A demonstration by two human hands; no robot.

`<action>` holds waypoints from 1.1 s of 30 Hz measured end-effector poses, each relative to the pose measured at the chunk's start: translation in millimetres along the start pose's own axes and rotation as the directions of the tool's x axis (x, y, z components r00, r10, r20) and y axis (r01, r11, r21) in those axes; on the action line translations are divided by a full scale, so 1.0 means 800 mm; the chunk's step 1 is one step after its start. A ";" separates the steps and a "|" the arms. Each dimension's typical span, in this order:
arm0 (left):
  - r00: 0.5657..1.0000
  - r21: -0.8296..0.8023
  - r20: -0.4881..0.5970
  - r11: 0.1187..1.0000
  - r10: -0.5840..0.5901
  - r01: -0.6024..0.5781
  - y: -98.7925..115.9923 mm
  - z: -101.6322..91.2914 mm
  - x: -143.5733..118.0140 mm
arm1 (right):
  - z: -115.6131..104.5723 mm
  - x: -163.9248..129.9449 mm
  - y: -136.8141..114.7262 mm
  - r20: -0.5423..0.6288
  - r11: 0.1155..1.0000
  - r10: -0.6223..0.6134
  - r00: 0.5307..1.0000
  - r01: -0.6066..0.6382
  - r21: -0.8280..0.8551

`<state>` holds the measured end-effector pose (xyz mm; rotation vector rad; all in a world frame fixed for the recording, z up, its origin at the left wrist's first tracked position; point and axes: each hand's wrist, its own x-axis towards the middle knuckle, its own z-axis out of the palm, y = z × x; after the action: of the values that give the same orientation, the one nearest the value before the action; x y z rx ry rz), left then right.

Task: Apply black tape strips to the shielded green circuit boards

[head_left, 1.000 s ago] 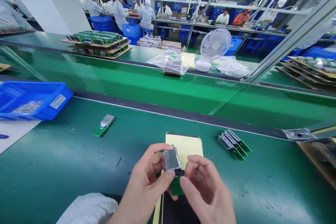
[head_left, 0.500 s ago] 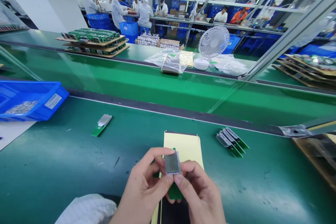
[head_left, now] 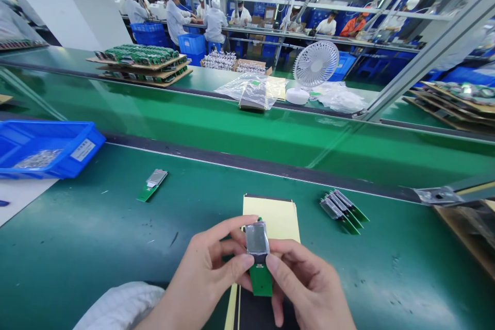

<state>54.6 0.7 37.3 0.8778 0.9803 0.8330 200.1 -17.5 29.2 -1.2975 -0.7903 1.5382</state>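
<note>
Between my two hands is a green circuit board (head_left: 262, 282) with a small grey display screen (head_left: 257, 238) on its upper part. My left hand (head_left: 216, 263) grips its left side, the index finger at the top edge and the thumb at the screen's lower left corner. On the right side, my right hand (head_left: 303, 278) pinches it with the thumb by the lower right corner and fingers curled behind. Beneath the hands lies a stack of pale yellow and black sheets (head_left: 270, 215).
A single board with a screen (head_left: 153, 184) lies to the left. Several similar boards (head_left: 343, 209) lean together on the right. A blue bin (head_left: 77, 150) of small metal parts stands at far left. Behind the bench are a clear panel, a white fan (head_left: 316, 64) and seated workers.
My thumbs have moved apart, and more of the green board shows below the screen. My right hand has shifted slightly right. The view has moved a little.
</note>
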 end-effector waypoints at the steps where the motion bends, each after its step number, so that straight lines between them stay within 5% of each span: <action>1: 1.000 0.002 0.008 1.000 -0.008 0.008 0.000 -0.001 0.000 | -0.001 0.000 -0.001 -0.012 1.000 -0.001 1.000 0.001 -0.022; 11: 1.000 0.031 0.018 1.000 0.001 -0.001 0.000 0.001 0.001 | -0.002 -0.002 -0.004 -0.032 0.981 -0.050 0.998 0.043 -0.188; 25: 0.996 -0.006 -0.084 1.000 0.006 -0.006 -0.005 0.014 0.002 | 0.008 -0.004 0.023 -0.120 0.984 -0.134 0.984 0.117 -0.136; 33: 0.997 -0.008 -0.050 0.999 0.051 -0.052 -0.005 0.014 0.002 | 0.009 0.000 0.014 -0.050 0.993 -0.089 0.995 0.092 0.071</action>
<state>66.0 -2.0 36.6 0.8806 1.0001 0.9068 190.2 -20.6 20.9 -1.2231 -0.7462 1.4465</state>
